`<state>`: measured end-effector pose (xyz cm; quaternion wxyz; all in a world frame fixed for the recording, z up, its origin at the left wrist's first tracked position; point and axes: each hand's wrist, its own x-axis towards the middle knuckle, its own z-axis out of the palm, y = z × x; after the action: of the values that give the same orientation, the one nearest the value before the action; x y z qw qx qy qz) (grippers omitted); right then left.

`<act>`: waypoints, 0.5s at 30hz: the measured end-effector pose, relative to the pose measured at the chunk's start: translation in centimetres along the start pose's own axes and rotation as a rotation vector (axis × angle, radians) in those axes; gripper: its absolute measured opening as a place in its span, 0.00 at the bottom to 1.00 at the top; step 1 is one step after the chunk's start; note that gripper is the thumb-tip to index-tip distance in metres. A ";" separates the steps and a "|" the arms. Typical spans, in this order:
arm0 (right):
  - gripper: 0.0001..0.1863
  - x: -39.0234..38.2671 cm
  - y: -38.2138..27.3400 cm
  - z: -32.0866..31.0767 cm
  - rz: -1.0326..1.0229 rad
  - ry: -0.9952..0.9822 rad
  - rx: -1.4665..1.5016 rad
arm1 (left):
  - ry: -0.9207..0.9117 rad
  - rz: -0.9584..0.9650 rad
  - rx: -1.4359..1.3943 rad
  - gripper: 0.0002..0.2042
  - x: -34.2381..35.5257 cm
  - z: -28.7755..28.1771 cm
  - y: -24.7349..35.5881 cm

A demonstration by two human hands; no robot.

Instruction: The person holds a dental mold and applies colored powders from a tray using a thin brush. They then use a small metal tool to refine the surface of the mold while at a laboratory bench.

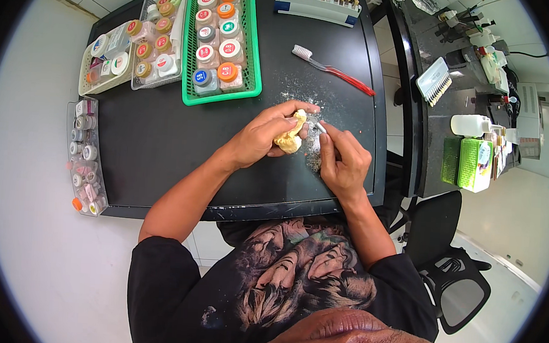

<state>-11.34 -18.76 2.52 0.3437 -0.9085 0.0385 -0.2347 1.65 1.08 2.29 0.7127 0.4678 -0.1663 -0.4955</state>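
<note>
Head: left hand cups yellow piece, right hand pinches rod.

A black table carries a green basket. Left of the basket sits a clear tray, then a cream bin farther left; right of it lie a red-handled toothbrush, scattered grey powder and a blue-and-white rack.

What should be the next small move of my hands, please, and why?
Probably bring the pale stick slightly nearer the yellow lump: your right hand pinches the stick, your left hand holds the lump, and a small gap seems to separate them. Powder on the black table lies nearby.
</note>
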 end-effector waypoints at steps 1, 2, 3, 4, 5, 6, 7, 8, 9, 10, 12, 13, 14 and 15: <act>0.09 0.0 0.0 0.0 0.019 0.028 0.028 | -0.016 0.002 -0.009 0.31 0.0 0.0 0.0; 0.09 0.0 0.0 0.0 0.019 0.030 0.027 | -0.018 0.001 -0.008 0.31 0.0 0.1 0.0; 0.09 0.0 0.0 -0.1 0.008 0.067 0.049 | -0.017 0.022 -0.014 0.32 0.0 0.1 0.0; 0.09 0.0 0.0 -0.1 -0.003 0.104 0.070 | -0.017 0.042 -0.019 0.33 -0.1 0.2 -0.1; 0.09 0.0 -0.1 -0.3 -0.003 0.111 0.069 | -0.022 0.043 -0.015 0.33 0.0 0.3 0.0; 0.09 -0.1 0.0 -0.7 -0.005 0.116 0.084 | -0.028 0.056 -0.019 0.33 0.0 0.4 0.0; 0.08 -0.3 0.1 -1.0 -0.007 0.123 0.098 | -0.036 0.069 -0.023 0.34 0.0 0.4 -0.1; 0.08 -0.5 0.2 -1.4 -0.007 0.130 0.099 | -0.040 0.068 -0.016 0.34 0.0 0.5 -0.3; 0.09 -0.7 0.3 -1.7 0.013 0.124 0.110 | -0.027 0.082 -0.003 0.34 0.0 0.5 -0.5; 0.09 -1.0 0.5 -2.1 0.033 0.117 0.122 | -0.015 0.096 0.011 0.34 0.0 0.5 -0.7; 0.09 -1.4 0.8 -2.6 0.034 0.134 0.118 | -0.020 0.096 0.019 0.33 0.0 0.5 -0.8; 0.09 -1.5 0.8 -2.9 0.020 0.119 0.119 | -0.015 0.101 0.020 0.33 0.0 0.6 -0.8; 0.09 -1.8 0.8 -3.1 0.005 0.105 0.120 | -0.022 0.099 0.028 0.33 0.0 0.8 -0.9; 0.09 -2.2 0.8 -3.2 0.006 0.116 0.120 | -0.029 0.116 -0.017 0.32 -0.1 1.1 -0.9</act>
<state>-14.64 -20.83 3.23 0.3954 -0.8710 0.0471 -0.2876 0.35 0.51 2.08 0.7419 0.4440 -0.1992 -0.4613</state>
